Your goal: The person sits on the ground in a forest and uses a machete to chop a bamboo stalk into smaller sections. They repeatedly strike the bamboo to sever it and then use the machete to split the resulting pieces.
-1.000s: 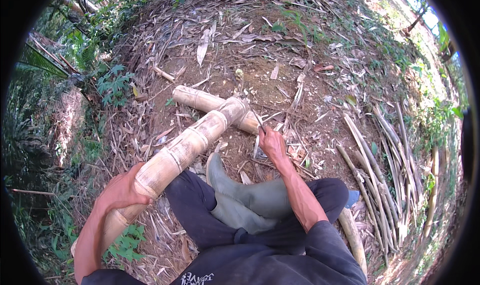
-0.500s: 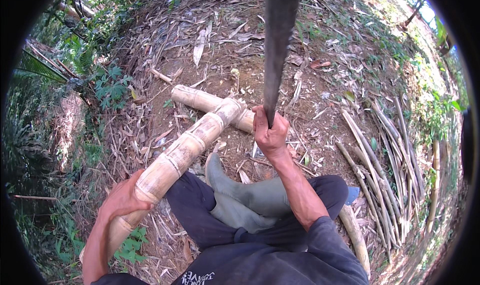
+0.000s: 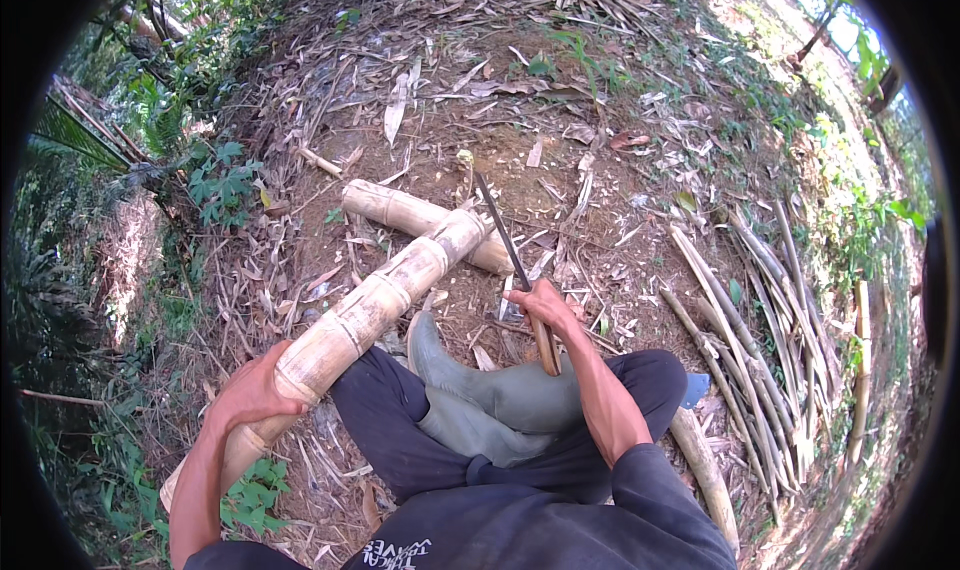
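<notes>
A thick pale bamboo pole (image 3: pixel 362 315) slants from the lower left up to the middle. My left hand (image 3: pixel 262 385) is wrapped round its lower part. The pole's far end is ragged and rests across a shorter bamboo piece (image 3: pixel 395 208) lying on the ground. My right hand (image 3: pixel 546 308) is closed round the wooden handle (image 3: pixel 545 348) of a machete. The machete's dark blade (image 3: pixel 502 232) points up and left, its edge beside the ragged end of the pole; whether it touches the bamboo I cannot tell.
My crossed legs in grey-green rubber boots (image 3: pixel 520 395) lie just below the bamboo. A heap of thin split sticks (image 3: pixel 760 340) lies on the right, with a thicker pole (image 3: pixel 703 465) beside my knee. Dry leaves and chips litter the ground. Green plants (image 3: pixel 222 182) grow at the left.
My right hand has swung the machete down from upright to low beside the pole's far end. My left hand keeps its hold, and the bamboo has hardly moved.
</notes>
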A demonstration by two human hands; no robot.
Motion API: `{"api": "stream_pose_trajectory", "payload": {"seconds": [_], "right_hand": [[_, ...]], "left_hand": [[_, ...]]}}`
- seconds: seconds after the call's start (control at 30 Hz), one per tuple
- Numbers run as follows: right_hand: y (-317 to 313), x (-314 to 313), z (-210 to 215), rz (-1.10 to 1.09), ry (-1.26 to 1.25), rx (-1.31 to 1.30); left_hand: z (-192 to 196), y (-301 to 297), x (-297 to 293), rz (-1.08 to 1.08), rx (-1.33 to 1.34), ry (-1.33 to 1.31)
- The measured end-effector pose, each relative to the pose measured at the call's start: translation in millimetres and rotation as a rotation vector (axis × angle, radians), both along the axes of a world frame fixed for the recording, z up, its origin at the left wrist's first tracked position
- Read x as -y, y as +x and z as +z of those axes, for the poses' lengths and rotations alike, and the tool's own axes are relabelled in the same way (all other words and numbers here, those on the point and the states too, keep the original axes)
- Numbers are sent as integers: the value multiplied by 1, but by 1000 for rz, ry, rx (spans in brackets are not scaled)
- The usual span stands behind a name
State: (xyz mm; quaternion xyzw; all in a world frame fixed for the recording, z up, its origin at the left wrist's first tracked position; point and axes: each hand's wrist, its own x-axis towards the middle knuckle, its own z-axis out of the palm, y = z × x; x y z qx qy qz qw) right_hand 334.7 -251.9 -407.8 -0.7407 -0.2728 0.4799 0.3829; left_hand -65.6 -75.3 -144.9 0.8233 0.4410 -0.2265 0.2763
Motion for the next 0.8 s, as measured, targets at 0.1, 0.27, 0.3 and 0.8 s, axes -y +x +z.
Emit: {"api": "stream_pose_trajectory", "payload": {"seconds": [0.1,0.27,0.3,0.8], "right_hand": [[-20,13,-15,-75,-13,7],[-38,24,-25,-221,-106,494],[-41,19,-14,-235,-60,492],[-49,-42,123,-465,764,367]], "left_hand": [[3,-4,-1,-28,-5,29],[0,4,-3,-69,-64,34],[3,5,-1,-65,-87,33],[17,9,18,49,-148,-25]]}}
